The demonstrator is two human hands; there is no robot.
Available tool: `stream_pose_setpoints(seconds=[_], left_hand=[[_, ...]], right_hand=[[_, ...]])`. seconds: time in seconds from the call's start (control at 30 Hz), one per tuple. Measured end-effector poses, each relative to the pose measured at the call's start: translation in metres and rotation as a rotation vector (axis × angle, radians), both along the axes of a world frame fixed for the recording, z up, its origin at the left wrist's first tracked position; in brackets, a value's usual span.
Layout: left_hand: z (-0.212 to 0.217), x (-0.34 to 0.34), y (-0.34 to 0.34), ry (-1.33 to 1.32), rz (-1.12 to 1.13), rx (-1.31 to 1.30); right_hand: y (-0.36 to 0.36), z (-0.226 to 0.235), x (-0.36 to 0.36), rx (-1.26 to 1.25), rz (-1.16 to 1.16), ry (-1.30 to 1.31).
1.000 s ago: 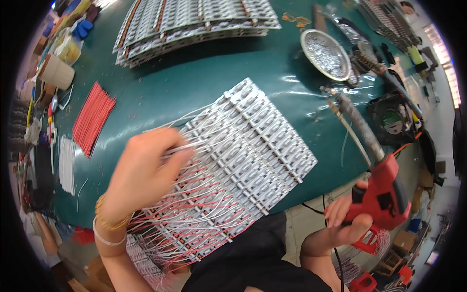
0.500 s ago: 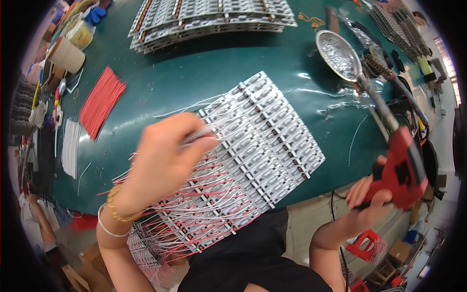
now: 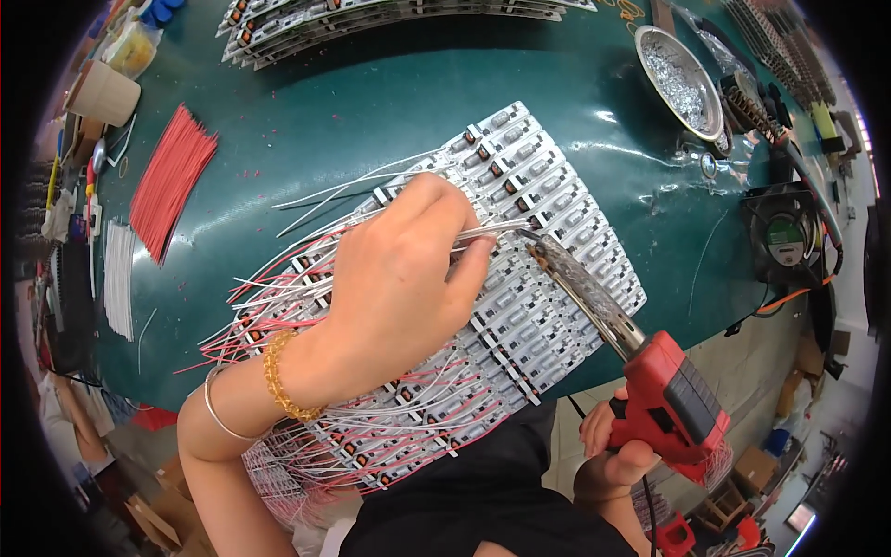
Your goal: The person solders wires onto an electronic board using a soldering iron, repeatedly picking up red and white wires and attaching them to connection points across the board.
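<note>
Now my right hand [image 3: 617,455], gripping the red soldering gun [image 3: 650,371], had brought its tip beside the wire [image 3: 483,232] pinched in my left hand [image 3: 399,278].

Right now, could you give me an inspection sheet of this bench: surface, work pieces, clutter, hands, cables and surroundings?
Surface: dark green bench top, glossy.
Job's things: white circuit strips side by side, red and white leads attached; red soldering gun, tip at the strips.
Clutter: red wire bundle, white wire bundle, metal bowl, paper cup, more strips.
Hands: left hand pinches a wire on the strips; right hand grips the gun.
Cables: orange cable by a small fan.
Surroundings: cardboard boxes on the floor.
</note>
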State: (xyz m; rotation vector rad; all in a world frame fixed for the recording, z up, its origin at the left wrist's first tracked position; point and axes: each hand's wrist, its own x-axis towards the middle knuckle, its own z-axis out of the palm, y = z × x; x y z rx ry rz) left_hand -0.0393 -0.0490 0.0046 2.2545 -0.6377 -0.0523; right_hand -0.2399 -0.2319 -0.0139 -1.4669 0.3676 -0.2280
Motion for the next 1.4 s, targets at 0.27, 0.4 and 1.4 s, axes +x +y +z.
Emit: stream_pose_setpoints(seconds=[0.27, 0.4, 1.4], left_hand=[[0.002, 0.002, 0.002, 0.000, -0.011, 0.008], [0.000, 0.001, 0.001, -0.014, -0.014, 0.005], [0.002, -0.009, -0.005, -0.017, -0.018, -0.021]], right_hand=[[-0.014, -0.016, -0.019, -0.054, 0.114, 0.107], [-0.002, -0.006, -0.008, -0.037, 0.059, 0.000], [-0.006, -0.001, -0.022, 0.019, 0.099, 0.012]])
